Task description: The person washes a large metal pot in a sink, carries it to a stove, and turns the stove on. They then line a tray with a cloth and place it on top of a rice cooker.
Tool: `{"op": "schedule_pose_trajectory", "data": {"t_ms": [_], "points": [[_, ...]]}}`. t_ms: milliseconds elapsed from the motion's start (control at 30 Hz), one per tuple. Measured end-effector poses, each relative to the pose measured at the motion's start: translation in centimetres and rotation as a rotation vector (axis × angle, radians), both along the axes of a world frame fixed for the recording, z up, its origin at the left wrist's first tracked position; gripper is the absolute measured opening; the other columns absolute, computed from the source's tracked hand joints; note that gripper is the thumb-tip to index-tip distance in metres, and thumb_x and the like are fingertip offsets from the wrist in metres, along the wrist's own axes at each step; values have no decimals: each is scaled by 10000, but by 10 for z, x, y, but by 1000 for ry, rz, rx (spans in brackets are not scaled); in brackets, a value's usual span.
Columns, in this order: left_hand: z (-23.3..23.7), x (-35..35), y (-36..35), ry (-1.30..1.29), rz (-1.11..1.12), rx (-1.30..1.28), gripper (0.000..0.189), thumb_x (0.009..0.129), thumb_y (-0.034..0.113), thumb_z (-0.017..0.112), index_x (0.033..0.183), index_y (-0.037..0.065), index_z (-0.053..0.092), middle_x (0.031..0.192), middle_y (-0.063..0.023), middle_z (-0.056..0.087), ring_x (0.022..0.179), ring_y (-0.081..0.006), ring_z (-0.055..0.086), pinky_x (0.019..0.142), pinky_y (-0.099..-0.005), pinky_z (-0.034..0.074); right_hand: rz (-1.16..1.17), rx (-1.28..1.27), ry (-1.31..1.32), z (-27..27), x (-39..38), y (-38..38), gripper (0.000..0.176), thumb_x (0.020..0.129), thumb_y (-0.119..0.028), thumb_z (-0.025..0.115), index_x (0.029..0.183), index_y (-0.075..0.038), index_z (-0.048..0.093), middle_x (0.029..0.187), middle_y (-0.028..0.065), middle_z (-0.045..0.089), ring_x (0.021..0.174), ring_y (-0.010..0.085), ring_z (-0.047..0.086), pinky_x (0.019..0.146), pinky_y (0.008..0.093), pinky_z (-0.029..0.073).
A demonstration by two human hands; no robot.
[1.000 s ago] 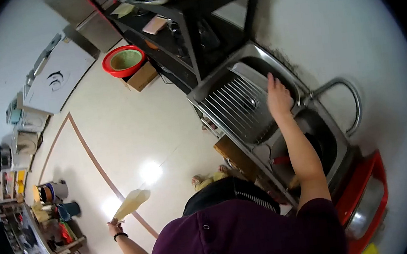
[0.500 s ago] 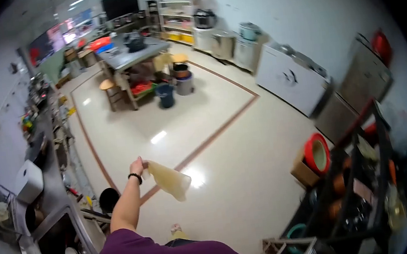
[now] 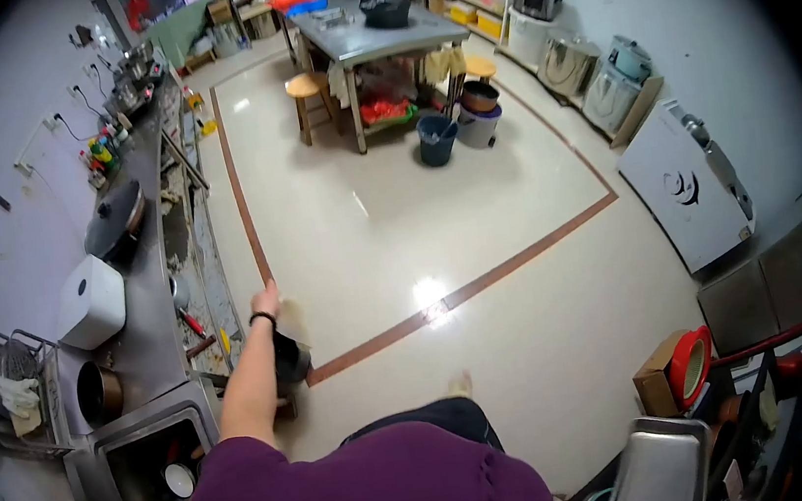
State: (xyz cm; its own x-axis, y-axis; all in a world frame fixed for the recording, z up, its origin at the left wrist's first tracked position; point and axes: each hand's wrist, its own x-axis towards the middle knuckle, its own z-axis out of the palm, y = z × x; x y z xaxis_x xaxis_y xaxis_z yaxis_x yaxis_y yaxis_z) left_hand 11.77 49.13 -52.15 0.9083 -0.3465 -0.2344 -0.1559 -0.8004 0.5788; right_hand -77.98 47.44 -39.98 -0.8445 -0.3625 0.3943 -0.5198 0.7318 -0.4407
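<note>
My left hand (image 3: 266,299), with a dark bracelet at the wrist, reaches forward over the floor beside the counter. Its fingers are closed on a thin, pale yellowish cloth (image 3: 292,314), which hangs blurred to the right of the hand. Below the cloth stands a dark bin (image 3: 290,357), near the corner of the brown floor line. My right hand does not show in the view.
On the left runs a metal counter (image 3: 147,324) with a sink (image 3: 205,426), a white box (image 3: 92,301) and a lidded pan (image 3: 117,221). Ahead stands a metal table (image 3: 377,35) with a stool (image 3: 307,86) and a blue bucket (image 3: 436,140). A shelf unit with a metal tray (image 3: 652,469) is at lower right.
The view has shifted, showing more of the counter and sink. My left hand, still holding the cloth, is now closer to the counter and above the dark bin. The cloth appears narrower.
</note>
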Motion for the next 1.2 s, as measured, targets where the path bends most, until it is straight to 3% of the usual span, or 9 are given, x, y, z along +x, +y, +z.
{"op": "schedule_pose_trajectory", "data": {"t_ms": [167, 300, 333, 400, 467, 567, 767, 900, 1200], "points": [[-36, 94, 52, -296, -406, 183, 417, 813, 382, 428, 1048, 40, 470, 881, -229, 572, 814, -371, 550, 709, -453, 429, 33, 146, -45, -28, 101, -159, 487, 793, -156, 410, 1268, -254, 368, 951, 168, 595, 788, 356, 582, 639, 440, 451], [-73, 131, 130, 217, 481, -103, 448, 769, 352, 514, 1066, 39, 392, 901, -216, 578, 834, -368, 561, 688, -445, 450, 77, 89, -59, -59, 213, -325, 520, 767, -113, 430, 1265, -249, 374, 958, 147, 598, 801, 352, 578, 652, 446, 451], [-62, 122, 143, -45, 181, 291, 466, 784, 366, 485, 1106, 46, 379, 911, -224, 577, 842, -365, 565, 698, -454, 453, 105, 54, -116, -61, 251, -364, 538, 749, -84, 436, 1261, -240, 383, 997, 143, 587, 830, 347, 572, 669, 442, 450], [-65, 127, 172, 45, 422, 371, 486, 805, 401, 439, 1131, 45, 388, 931, -216, 573, 859, -345, 562, 710, -442, 451, 537, -290, 310, -66, 318, -448, 618, 706, -75, 445, 1294, -215, 318, 1121, 146, 524, 917, 346, 539, 723, 435, 433], [-42, 124, 172, 140, 658, 62, 512, 803, 429, 448, 1109, 18, 430, 955, -189, 573, 877, -304, 554, 733, -404, 440, 494, -21, -219, -43, 399, -522, 633, 689, -44, 434, 1294, -184, 314, 1154, 142, 501, 941, 344, 528, 780, 409, 417], [-22, 132, 152, 280, 855, -397, 565, 800, 470, 461, 1076, -21, 493, 990, -148, 571, 903, -243, 542, 766, -347, 424, 723, -220, -181, -34, 512, -626, 622, 680, -38, 434, 1282, -150, 329, 1190, 152, 469, 1006, 332, 497, 839, 363, 392], [-60, 234, 85, 451, 969, -531, 445, 789, 395, 533, 994, 2, 570, 906, -84, 600, 806, -192, 569, 706, -332, 449, 1147, -390, -609, 16, 788, -750, 546, 679, -14, 411, 1224, -10, 383, 1094, 175, 516, 956, 270, 523, 847, 332, 387], [36, 366, -90, 745, 702, -1471, 340, 851, 311, 447, 1043, 44, 533, 973, -64, 591, 826, -213, 578, 723, -346, 473, 1435, -363, -1037, 25, 959, -764, 428, 661, 34, 419, 1086, 33, 468, 996, 109, 537, 864, 203, 532, 770, 309, 421], [316, 620, -429, 839, -62, -1718, 402, 916, 348, 277, 1175, 70, 413, 1113, -100, 509, 973, -210, 525, 835, -335, 439, 1676, 59, -1172, -77, 1336, -778, 315, 666, -6, 453, 967, -10, 544, 819, 42, 581, 718, 128, 542, 633, 245, 422]]}}
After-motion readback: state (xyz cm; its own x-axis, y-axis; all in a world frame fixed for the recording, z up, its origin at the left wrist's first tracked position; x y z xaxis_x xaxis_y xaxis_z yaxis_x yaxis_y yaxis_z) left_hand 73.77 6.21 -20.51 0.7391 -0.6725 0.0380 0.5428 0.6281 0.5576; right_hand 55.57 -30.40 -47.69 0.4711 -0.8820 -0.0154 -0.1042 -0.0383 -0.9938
